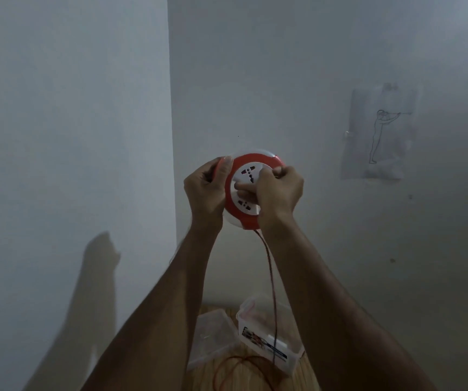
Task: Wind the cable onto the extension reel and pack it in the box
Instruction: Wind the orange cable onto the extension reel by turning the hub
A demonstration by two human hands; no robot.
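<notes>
The round red reel (white socket face toward the camera) is held up before the wall. The left hand grips its rim; the right hand curls over the face, apparently pinching something. The cable hangs toward the box.

Red reel between left hand and right hand

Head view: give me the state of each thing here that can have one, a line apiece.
Reel: held up in front of the wall, socket face toward the camera.
Cable: partly unwound, hanging from the reel to loose loops on the floor.
Box: open, on the floor.
Lid: off, lying left of the box.
Left hand: grips the reel's left rim.
Right hand: curled on the reel's face.
</notes>
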